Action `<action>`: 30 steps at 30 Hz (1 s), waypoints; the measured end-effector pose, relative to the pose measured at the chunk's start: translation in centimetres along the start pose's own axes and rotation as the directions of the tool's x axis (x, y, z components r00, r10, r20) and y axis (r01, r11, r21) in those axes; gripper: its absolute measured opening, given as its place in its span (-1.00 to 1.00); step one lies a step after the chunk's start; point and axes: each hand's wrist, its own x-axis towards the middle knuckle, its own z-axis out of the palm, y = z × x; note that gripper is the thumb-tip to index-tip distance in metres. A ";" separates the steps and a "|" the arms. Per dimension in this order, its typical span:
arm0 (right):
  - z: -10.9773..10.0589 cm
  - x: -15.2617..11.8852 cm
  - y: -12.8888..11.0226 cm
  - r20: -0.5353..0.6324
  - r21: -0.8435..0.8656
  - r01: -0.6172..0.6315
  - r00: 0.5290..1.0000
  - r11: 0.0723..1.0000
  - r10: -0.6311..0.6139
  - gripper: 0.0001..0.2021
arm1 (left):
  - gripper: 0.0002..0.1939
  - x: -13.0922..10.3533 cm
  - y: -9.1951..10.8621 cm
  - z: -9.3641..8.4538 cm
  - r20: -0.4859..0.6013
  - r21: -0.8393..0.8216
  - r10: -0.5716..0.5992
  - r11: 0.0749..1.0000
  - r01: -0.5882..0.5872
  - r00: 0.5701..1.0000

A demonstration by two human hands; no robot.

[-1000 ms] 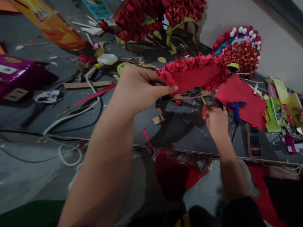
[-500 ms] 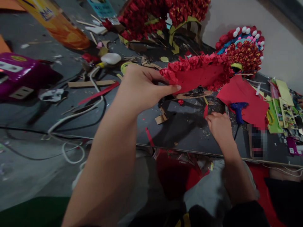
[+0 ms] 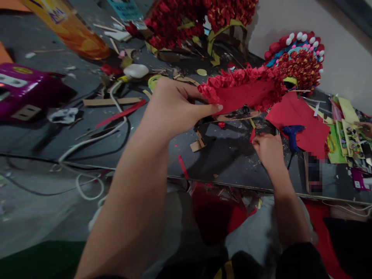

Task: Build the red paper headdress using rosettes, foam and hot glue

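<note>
My left hand (image 3: 181, 106) pinches the left end of a red paper piece (image 3: 247, 95) edged with crumpled red paper ruffles, its thumb lying on the flat face. The piece is held up off the table, tilted toward me. Lower and to the right, my right hand (image 3: 269, 149) has its fingertips closed on a small red paper strip (image 3: 252, 135). Beneath the ruffled piece lie a strip of brown cardboard (image 3: 232, 117) with dark marks and a tiny red crumpled bit (image 3: 221, 125). A blue glue gun (image 3: 294, 135) rests just right of my right hand, on red paper (image 3: 312, 135).
Finished-looking red ruffled decorations (image 3: 229, 17) stand at the back. An orange drink bottle (image 3: 78, 35), a purple power box (image 3: 29, 93) and a white cable (image 3: 95, 141) are at left. A blurred dark object (image 3: 315, 176) lies near the front edge. Another person's hand (image 3: 365, 130) shows at far right.
My right hand has moved very slightly up and left with the strip. Another person's hand has come into view at the far right. My left hand keeps nearly the same place.
</note>
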 end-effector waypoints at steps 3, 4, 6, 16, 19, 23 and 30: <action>0.3 -0.1 -0.1 -0.033 0.017 -0.009 0.999 1.000 0.010 -0.78 | -0.73 0.0 0.0 0.0 0.009 -0.013 0.007 1.000 -0.007 1.000; 0.5 -0.3 -0.2 -0.044 0.017 -0.011 0.999 1.000 0.012 -0.79 | -0.71 0.0 0.0 0.0 0.007 -0.005 0.003 1.000 -0.003 1.000; 0.8 -0.6 -0.5 -0.054 0.002 -0.020 0.998 1.000 0.020 -0.79 | -0.67 0.0 -0.2 0.0 -0.008 0.016 -0.006 1.000 0.007 1.000; 0.8 -1.0 -0.3 -0.020 -0.109 0.060 0.998 0.992 -0.062 -0.74 | -0.75 0.3 -0.3 0.1 -0.014 -0.113 0.045 0.992 -0.047 0.999; 0.8 -0.7 -0.1 -0.044 -0.116 0.083 0.995 0.990 -0.088 -0.75 | -0.79 0.3 -0.4 0.1 -0.030 -0.099 0.055 0.993 -0.058 0.998; 0.5 0.0 0.0 -0.044 -0.083 0.062 0.997 0.995 -0.066 -0.76 | -0.83 0.1 -0.3 0.2 -0.021 -0.087 0.084 0.993 -0.085 0.996; 0.5 0.6 0.0 -0.083 -0.038 0.011 0.996 0.999 -0.014 -0.75 | -0.78 0.2 -0.4 0.2 -0.026 -0.069 0.052 0.996 -0.053 0.998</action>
